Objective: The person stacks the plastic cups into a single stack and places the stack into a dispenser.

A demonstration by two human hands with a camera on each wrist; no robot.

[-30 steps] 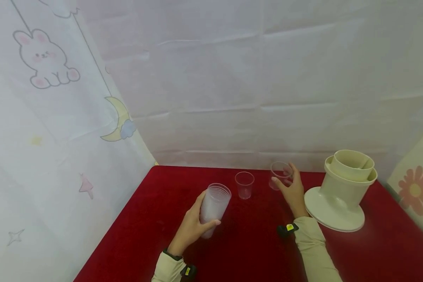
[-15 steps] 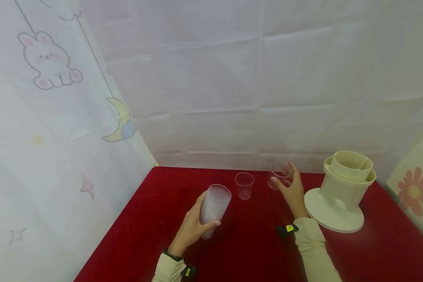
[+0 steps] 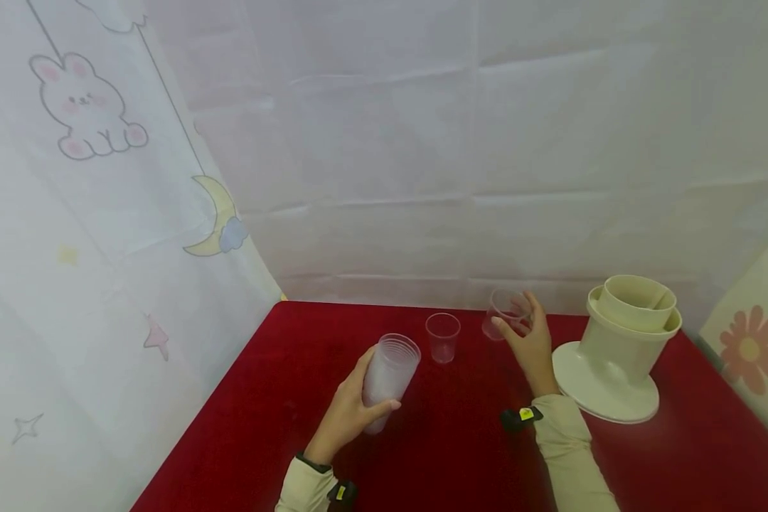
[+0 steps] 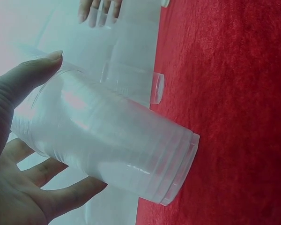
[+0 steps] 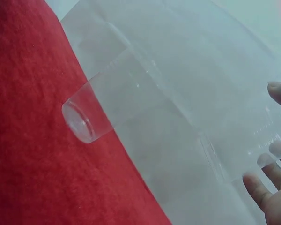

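A stack of nested clear plastic cups (image 3: 392, 373) leans in my left hand (image 3: 345, 412), thumb on one side and fingers round the other. The left wrist view shows the layered rims of the stack (image 4: 117, 136) up close. Farther right, my right hand (image 3: 532, 348) holds a single clear plastic cup (image 3: 496, 326) by its side between thumb and fingers, slightly tilted near the back of the table. Between the hands another clear cup (image 3: 444, 340) stands upright on the red cloth; this standing cup (image 5: 96, 110) also shows in the right wrist view.
A cream plastic stand (image 3: 614, 370) with a wide round base and nested cylinders on top is to the right of my right forearm. Red cloth (image 3: 448, 455) covers the table. A white sheet (image 3: 384, 178) hangs right behind its back edge.
The cup in my right hand has risen slightly and shifted a little left, with more tilt. My left hand and its stack have stayed in place.
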